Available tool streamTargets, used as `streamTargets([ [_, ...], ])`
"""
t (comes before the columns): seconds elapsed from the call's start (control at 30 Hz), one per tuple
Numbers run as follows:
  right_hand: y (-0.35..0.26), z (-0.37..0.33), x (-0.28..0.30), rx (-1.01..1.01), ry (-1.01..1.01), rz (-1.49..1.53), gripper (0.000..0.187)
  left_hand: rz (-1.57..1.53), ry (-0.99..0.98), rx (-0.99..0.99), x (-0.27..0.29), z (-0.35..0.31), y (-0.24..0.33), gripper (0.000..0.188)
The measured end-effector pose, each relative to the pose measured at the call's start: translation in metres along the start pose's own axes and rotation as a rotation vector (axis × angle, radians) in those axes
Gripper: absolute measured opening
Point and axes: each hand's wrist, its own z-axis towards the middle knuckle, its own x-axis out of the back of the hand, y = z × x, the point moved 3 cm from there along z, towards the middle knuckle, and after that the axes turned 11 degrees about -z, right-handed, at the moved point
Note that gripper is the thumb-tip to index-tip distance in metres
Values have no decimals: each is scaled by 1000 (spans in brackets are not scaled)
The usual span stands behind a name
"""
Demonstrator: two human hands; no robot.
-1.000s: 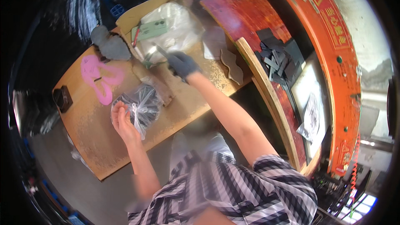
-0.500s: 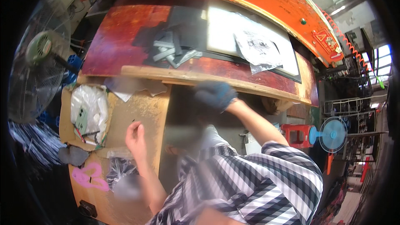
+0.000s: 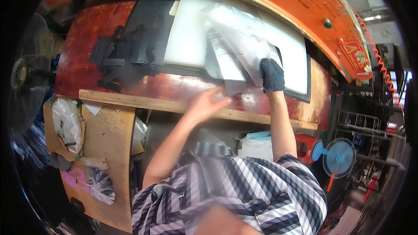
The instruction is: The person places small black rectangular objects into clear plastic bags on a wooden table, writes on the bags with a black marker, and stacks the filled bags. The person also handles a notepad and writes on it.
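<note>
My right hand (image 3: 272, 76), in a dark knitted glove, grips the lower right part of a clear plastic bag (image 3: 244, 39). The bag is wrinkled and partly blurred, spread over a thick white board (image 3: 185, 45). My bare left hand (image 3: 208, 105) is over the table's front edge, just below the bag's near corner. Its thumb stands apart from the fingers and nothing shows in it. Left of the white board, several black strips (image 3: 141, 48) are heaped on the red-brown table (image 3: 82, 39).
An orange machine beam (image 3: 278, 4) spans the table's far side. A wooden rail (image 3: 130, 100) runs along the near edge. At left stand a side table (image 3: 111, 135), an open carton (image 3: 76, 148) with a white bag, and a fan (image 3: 19, 76). A blue fan (image 3: 339, 158) stands at right.
Both hands have moved up toward the red-brown table. The right hand has come onto the plastic bag, which is now shifted and spread differently. The view has turned toward the right.
</note>
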Motion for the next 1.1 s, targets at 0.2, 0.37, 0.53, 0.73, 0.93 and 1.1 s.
streamTargets([
  [0.2,65,-4,-2,408,-54,-475,7,-28,-35,315,-52,45,-2,42],
  [0.37,77,-36,-6,172,11,-299,29,-268,48,-58,-50,-5,29,21],
  [0.53,0,-26,-21,628,139,-349,31,-514,686,-366,75,-137,33,15],
  [0.73,-162,-59,-79,960,86,28,22,-871,1496,-595,187,-414,-16,21],
  [0.93,-349,-202,-160,-12,-833,876,23,-629,1861,-381,254,-624,-76,9],
  [1.1,-454,-313,-180,-41,-1075,762,18,-661,1736,-612,335,-712,-96,16],
])
